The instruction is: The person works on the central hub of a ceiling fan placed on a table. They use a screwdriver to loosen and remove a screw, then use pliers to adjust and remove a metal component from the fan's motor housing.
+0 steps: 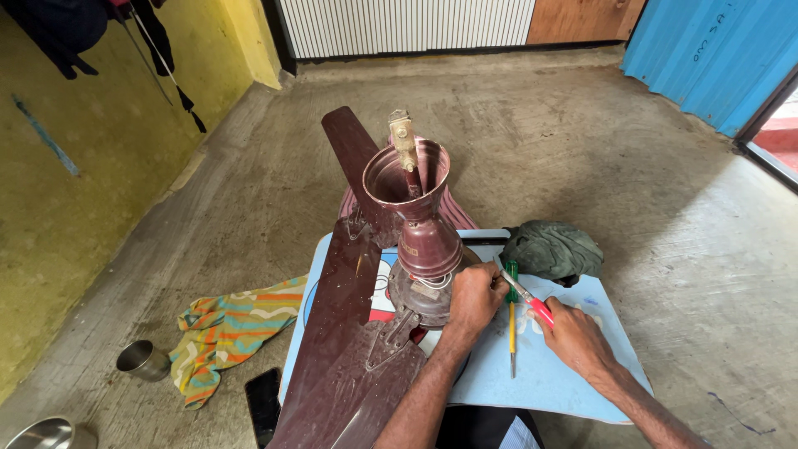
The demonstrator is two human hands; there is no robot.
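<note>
While the left hand (475,298) was curled shut against the side of the maroon ceiling fan motor (426,278) at the middle of the frame, the right hand (575,337) gripped a red-handled tool (526,298) whose metal tip pointed up-left toward the left fingers. A green and yellow screwdriver (512,316) lay just beside that tool, between the two hands, on the pale blue board (573,382) that carried the fan. On the board under the motor showed a patch of a printed picture in white, red and blue, mostly hidden. The fan's downrod (405,150) rose toward upper centre out of a maroon cup-shaped canopy (407,179), and dark brown blades (349,333) ran to the lower left and upper left past the board's edge. A crumpled dark green cloth (553,249) sat at the board's far right corner. Left of the board lay a striped multicoloured cloth (229,328), a steel cup (143,360) and, at the bottom left corner, a steel bowl (46,434); a black phone (264,403) lay at the board's lower left edge. Bare concrete floor (582,133) stretched wide across the upper and right parts of the frame, up to a yellow wall (75,191) at left and a blue corrugated sheet (715,58) at upper right.
</note>
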